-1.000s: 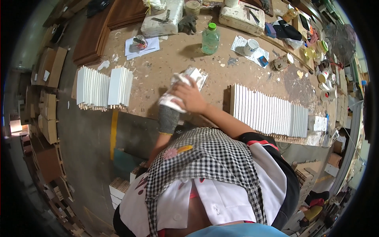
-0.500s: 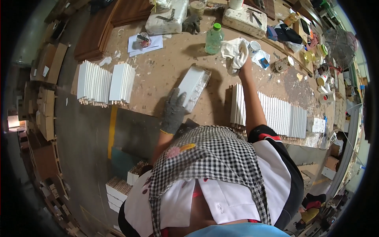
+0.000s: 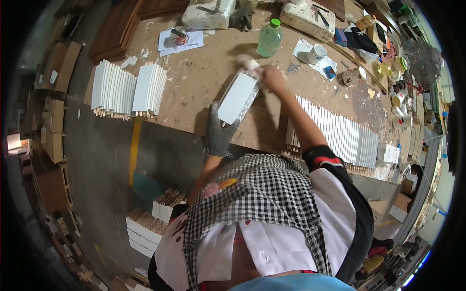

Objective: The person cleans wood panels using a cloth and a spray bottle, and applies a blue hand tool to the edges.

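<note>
A white rectangular board [image 3: 237,99] lies slantwise on a block wrapped in clear plastic [image 3: 248,107], near the middle of the workbench. My left hand [image 3: 221,133], in a grey glove, grips the board's near end, with a small wooden peg sticking out beside the fingers. My bare right hand [image 3: 273,80] is closed on a white rag [image 3: 248,63] at the board's far end; the rag and fingers are blurred by motion. Just beyond the rag stands a green-capped bottle [image 3: 270,40] of pale green liquid.
White boards with wooden pegs stand in rows on the left [image 3: 114,89] and right [image 3: 335,133]. A white cup [image 3: 317,54] sits on paper at the right. Farther back are plastic-wrapped blocks [image 3: 206,17], a dark glove [image 3: 241,19] and a dark cap [image 3: 360,40].
My right hand has brought the rag from beside the cup, left and nearer, to the board's far end. My left hand has shifted to grip the board's near end.
</note>
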Tool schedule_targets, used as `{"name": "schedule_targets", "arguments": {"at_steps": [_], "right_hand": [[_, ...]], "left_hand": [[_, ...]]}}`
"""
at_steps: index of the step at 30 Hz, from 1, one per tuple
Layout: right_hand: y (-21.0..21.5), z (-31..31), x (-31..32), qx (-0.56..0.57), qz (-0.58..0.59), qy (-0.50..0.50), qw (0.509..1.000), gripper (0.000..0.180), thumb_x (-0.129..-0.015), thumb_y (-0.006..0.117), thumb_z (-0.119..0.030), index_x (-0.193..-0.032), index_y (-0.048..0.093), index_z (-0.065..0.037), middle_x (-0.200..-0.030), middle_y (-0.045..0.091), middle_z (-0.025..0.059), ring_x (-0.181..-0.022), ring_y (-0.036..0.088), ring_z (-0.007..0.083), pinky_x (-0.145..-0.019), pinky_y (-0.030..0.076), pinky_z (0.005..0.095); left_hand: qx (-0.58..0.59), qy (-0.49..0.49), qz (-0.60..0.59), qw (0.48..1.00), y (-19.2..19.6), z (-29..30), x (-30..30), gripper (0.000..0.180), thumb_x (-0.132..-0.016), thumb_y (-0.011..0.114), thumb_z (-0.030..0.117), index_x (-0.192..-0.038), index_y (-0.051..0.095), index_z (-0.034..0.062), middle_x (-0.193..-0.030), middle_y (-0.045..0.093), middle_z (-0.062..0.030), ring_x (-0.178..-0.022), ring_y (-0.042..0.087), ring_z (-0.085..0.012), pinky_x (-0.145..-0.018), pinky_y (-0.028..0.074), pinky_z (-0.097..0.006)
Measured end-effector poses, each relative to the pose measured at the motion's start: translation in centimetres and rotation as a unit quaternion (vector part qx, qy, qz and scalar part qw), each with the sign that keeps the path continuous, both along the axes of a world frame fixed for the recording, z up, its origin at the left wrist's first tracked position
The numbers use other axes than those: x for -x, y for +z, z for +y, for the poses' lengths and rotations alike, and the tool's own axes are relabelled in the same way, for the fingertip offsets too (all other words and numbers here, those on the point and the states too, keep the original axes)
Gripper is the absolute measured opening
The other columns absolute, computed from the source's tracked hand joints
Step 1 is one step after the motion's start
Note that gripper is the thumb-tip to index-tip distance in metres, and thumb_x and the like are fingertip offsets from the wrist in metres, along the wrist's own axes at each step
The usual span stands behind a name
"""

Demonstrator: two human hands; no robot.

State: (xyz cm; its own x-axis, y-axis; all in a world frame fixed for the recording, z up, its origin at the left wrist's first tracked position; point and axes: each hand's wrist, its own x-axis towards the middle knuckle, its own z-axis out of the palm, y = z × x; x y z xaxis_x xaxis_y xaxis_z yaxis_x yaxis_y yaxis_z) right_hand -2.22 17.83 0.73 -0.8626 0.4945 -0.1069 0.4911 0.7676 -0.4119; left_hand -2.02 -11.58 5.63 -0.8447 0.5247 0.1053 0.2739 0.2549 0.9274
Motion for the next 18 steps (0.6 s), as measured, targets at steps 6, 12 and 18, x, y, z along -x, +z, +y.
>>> {"name": "schedule_targets", "arguments": {"at_steps": [6, 12, 18], "right_hand": [[8.0, -5.5, -1.4, 0.036, 0.225, -0.001, 0.974, 0.037, -0.094, 0.055, -0.041, -0.095, 0.071, -0.008, -0.091, 0.071, 0.0195, -0.082, 0.068, 0.0368, -0.073, 0.052, 0.0470], [6.1, -13.9, -3.5, 0.000, 0.157, 0.343, 0.926, 0.045, -0.095, 0.060, -0.039, -0.136, 0.058, -0.021, -0.149, 0.048, 0.0073, -0.141, 0.041, 0.0255, -0.119, 0.020, 0.0522], [1.1, 0.1, 0.5, 0.057, -0.024, -0.063, 0.996, 0.047, -0.098, 0.049, -0.049, -0.110, 0.069, -0.007, -0.092, 0.069, 0.0236, -0.087, 0.067, 0.0413, -0.075, 0.052, 0.0499]], "left_hand": [[-0.190, 0.078, -0.109, 0.973, -5.5, -0.5, -0.2, 0.102, -0.072, 0.080, -0.005, -0.152, 0.017, 0.0013, -0.140, 0.045, -0.0163, -0.124, 0.051, -0.0273, -0.096, 0.052, -0.041], [-0.328, -0.005, -0.425, 0.844, -3.4, -0.7, 1.9, 0.063, -0.085, 0.071, 0.011, -0.140, 0.042, 0.0028, -0.131, 0.052, -0.0134, -0.116, 0.055, -0.0247, -0.095, 0.053, -0.040], [-0.079, 0.042, -0.135, 0.987, -3.6, -1.6, 0.7, 0.081, -0.079, 0.082, 0.009, -0.145, 0.035, 0.0025, -0.136, 0.049, -0.0162, -0.125, 0.050, -0.0274, -0.101, 0.048, -0.040]]}}
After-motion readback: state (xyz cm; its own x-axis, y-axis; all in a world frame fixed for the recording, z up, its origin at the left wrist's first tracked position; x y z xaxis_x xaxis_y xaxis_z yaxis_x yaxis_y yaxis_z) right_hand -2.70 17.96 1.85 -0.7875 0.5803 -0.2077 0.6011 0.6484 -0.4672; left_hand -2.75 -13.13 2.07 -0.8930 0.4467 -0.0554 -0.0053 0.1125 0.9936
